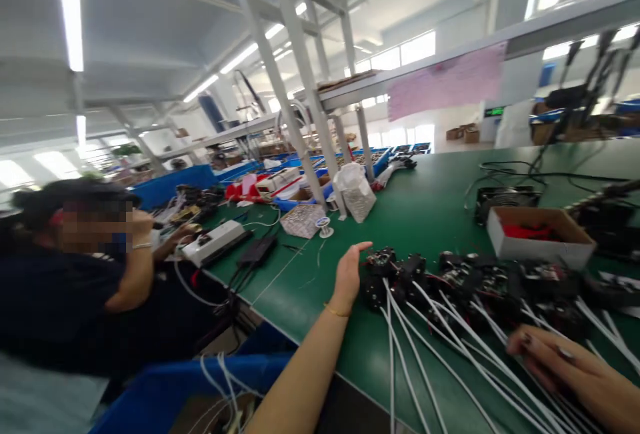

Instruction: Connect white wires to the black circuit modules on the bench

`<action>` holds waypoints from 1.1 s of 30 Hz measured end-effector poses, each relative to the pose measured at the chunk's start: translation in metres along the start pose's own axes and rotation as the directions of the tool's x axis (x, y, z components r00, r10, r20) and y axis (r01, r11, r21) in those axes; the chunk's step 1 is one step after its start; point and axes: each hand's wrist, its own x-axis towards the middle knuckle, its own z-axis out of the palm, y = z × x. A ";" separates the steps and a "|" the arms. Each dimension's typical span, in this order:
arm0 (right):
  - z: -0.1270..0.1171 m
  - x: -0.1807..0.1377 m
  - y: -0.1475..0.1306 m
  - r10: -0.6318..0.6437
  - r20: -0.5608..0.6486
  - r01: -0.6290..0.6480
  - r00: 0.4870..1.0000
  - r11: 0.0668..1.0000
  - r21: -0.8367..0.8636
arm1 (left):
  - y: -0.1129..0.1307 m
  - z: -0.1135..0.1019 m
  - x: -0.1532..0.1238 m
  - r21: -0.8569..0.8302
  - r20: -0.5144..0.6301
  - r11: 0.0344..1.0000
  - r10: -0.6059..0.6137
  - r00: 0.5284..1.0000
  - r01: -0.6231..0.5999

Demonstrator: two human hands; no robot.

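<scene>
A row of black devices with exposed circuit boards [485, 281] lies on the green table, and white cables [460, 354] run from them toward the front edge. My left hand [347, 277] is at the row's left end, its fingers stretched out beside the nearest black device [379, 277]; part of the hand may touch it. My right hand [575, 364] hovers over the cables at the lower right, its fingers curled together. Motion blurs it, and whatever is between those fingertips is too small to make out.
A white box with red parts [543, 237] stands behind the row. Farther left are a solder spool [325, 226], a plastic bag [355, 191], a power strip [215, 242] and a black adapter [257, 249]. A seated co-worker [75, 287] is at the left, above a blue bin [150, 394].
</scene>
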 end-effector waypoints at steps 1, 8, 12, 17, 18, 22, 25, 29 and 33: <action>-0.001 -0.001 -0.009 0.046 0.049 -0.047 0.998 0.999 0.023 | 0.001 0.001 -0.001 0.025 0.002 1.000 0.015 1.000 -0.015; 0.006 0.010 -0.044 0.019 0.169 -0.040 0.985 0.992 0.121 | 0.006 0.013 0.001 0.182 0.072 0.983 0.025 0.997 -0.038; 0.011 0.012 -0.037 0.011 0.165 -0.032 0.986 0.992 0.125 | 0.005 0.018 0.016 0.226 0.085 0.973 0.029 0.996 -0.048; 0.014 0.016 -0.033 -0.043 0.119 0.032 0.992 0.995 0.092 | 0.002 0.027 0.031 0.233 0.084 0.969 0.064 0.994 -0.082; 0.014 0.017 -0.032 -0.052 0.113 0.042 0.992 0.995 0.087 | 0.001 0.029 0.033 0.234 0.078 0.968 0.072 0.994 -0.088; 0.014 0.018 -0.033 -0.110 0.086 0.102 0.990 0.990 0.093 | -0.008 0.039 0.041 0.234 0.042 0.965 0.110 0.993 -0.117; 0.015 0.015 -0.037 -0.163 0.031 0.159 0.986 0.981 0.112 | -0.018 0.045 0.051 0.227 -0.005 0.967 0.118 0.993 -0.113; 0.004 0.012 -0.041 -0.185 -0.199 0.208 0.963 0.972 0.105 | -0.027 0.050 0.068 0.202 -0.087 0.978 0.062 0.994 -0.043; -0.027 0.024 -0.029 -0.104 -0.499 0.157 0.860 0.985 0.066 | -0.031 0.055 0.074 0.135 -0.150 0.989 -0.046 0.988 0.066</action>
